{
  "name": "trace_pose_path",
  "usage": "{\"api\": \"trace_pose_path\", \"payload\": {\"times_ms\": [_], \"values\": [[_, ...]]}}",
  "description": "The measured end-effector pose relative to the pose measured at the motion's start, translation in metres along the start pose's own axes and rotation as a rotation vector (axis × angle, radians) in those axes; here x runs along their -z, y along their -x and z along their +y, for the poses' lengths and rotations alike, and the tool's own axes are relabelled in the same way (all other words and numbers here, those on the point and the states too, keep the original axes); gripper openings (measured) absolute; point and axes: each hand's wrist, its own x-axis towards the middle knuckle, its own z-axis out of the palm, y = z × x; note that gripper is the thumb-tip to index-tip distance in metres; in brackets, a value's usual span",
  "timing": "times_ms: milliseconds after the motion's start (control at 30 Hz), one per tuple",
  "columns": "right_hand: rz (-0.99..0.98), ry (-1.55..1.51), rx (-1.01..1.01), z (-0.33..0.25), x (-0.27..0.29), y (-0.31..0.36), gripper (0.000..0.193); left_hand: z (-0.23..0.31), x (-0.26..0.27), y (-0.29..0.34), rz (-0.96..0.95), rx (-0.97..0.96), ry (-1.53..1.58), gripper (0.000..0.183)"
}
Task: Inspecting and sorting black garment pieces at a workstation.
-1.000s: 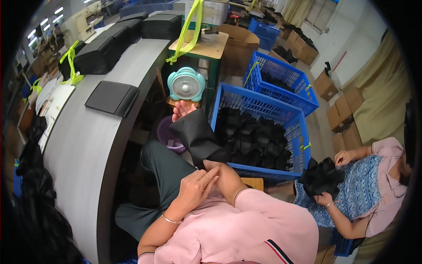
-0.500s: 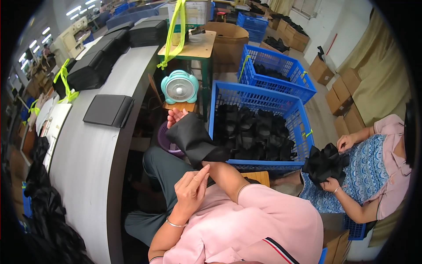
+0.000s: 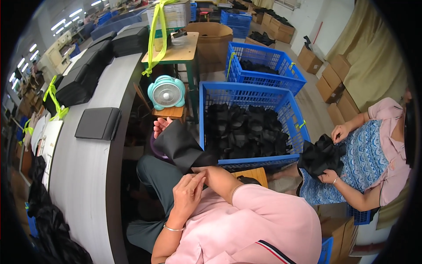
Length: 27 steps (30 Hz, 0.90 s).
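A wide black fabric tube (image 3: 178,145) is around my right forearm, between elbow and wrist. My right hand (image 3: 162,125) sticks out of its far end, fingers stretched and apart, holding nothing. At the tube's near edge, my left hand (image 3: 188,190) touches the bare right forearm with thumb and index finger pinched together. Anything between those fingertips is too small to make out. Right beside the tube stands a blue plastic crate (image 3: 255,90) holding many black fabric pieces (image 3: 244,130).
On my left, a long grey table (image 3: 83,176) bears a black folded stack (image 3: 97,123) and more stacks behind. A turquoise fan (image 3: 166,92) stands ahead, near a purple basket (image 3: 154,147). At right, a co-worker's hands (image 3: 336,154) hold black fabric. Another blue crate (image 3: 268,75) lies beyond.
My left index finger, stretched toward the tube's edge before, is now bent into a pinch at the forearm. The whole view has shifted slightly. The tube remains on my right forearm.
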Motion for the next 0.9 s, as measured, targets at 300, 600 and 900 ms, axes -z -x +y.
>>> {"api": "trace_pose_path", "payload": {"times_ms": [300,600,900], "values": [[0.03,-0.008,-0.005,-0.002,-0.004,0.004,0.034,0.001,0.001,-0.001,0.024,0.011,0.0,0.02],[0.014,0.01,0.019,-0.002,-0.002,0.007,0.033,0.002,0.008,-0.001,0.339,-0.048,-0.091,0.032],[0.071,0.102,-0.035,0.012,-0.012,0.02,0.028,-0.005,0.008,-0.001,0.335,0.116,-0.174,0.038]]}}
